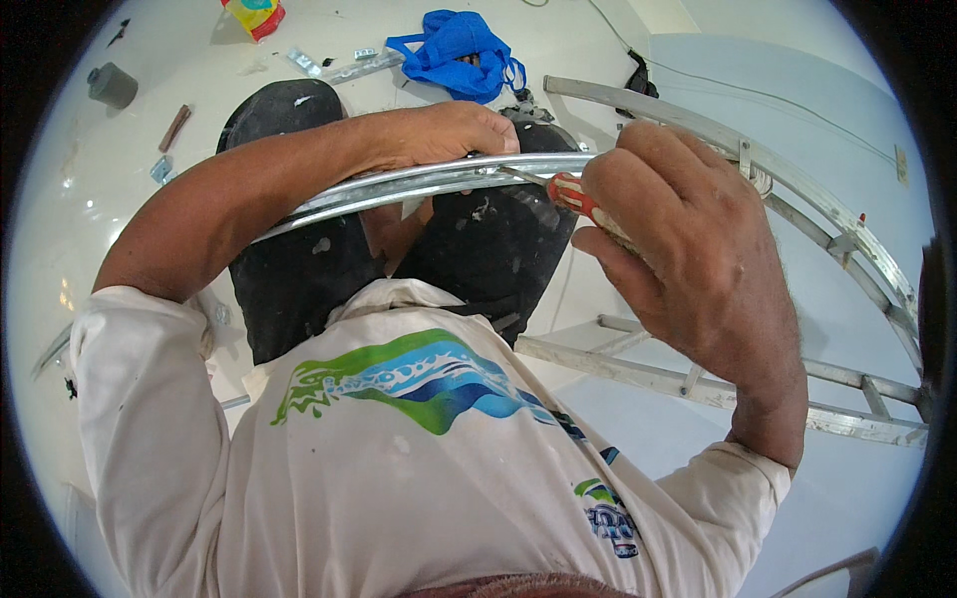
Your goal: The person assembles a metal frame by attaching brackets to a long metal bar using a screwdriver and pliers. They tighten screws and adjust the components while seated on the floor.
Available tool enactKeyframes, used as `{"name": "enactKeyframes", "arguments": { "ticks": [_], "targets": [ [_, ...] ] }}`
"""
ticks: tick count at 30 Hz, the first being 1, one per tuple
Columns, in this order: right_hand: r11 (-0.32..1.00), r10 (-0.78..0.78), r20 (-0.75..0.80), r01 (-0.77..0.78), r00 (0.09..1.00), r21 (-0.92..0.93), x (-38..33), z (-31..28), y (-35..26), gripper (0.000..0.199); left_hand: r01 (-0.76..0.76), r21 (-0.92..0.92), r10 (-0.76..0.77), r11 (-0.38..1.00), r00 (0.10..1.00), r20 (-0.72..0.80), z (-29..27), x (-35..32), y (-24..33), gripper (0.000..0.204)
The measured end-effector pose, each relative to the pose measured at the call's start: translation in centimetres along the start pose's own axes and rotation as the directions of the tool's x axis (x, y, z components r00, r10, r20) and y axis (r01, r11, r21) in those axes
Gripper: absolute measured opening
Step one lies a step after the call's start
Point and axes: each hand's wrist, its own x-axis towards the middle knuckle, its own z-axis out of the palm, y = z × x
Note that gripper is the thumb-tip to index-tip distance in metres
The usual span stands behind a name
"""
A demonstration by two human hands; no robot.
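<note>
Over black trousers, clasps a metal rail in the left hand; grips a screwdriver (red and white handle) in the right hand, with its tip at the rail; has a blue bag farther off, a ladder to the right.

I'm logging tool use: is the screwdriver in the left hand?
No, the right hand holds the red-handled screwdriver, its shaft reaching toward the metal channel.

Arms bent, left grip and right grip curl closed.

Glossy pale floor, light-blue wall
</note>
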Motion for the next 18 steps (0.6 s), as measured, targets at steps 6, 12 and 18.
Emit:
{"name": "enactKeyframes", "arguments": {
  "ticks": [6,12,18],
  "targets": [
    [0.92,0.376,0.163,-0.388,0.912,0.05,0.4,-0.7,-1.4,0.027,-0.079,-0.059,0.08,0.995,0.997,0.02,0.4,-0.5,0.4,0.031],
    [0.996,0.033,0.064,-0.039,0.997,0.084,-0.3,0.0,-0.8,0.024,0.046,-0.235,-0.018,0.971,0.992,0.122,0.8,-0.2,-0.2,0.023],
    [0.984,-0.037,-0.05,0.045,0.998,0.174,-0.8,-0.6,0.3,0.033,-0.087,-0.1,0.091,0.991,0.995,0.042,0.7,0.8,-1.3,0.022]
  ]
}}
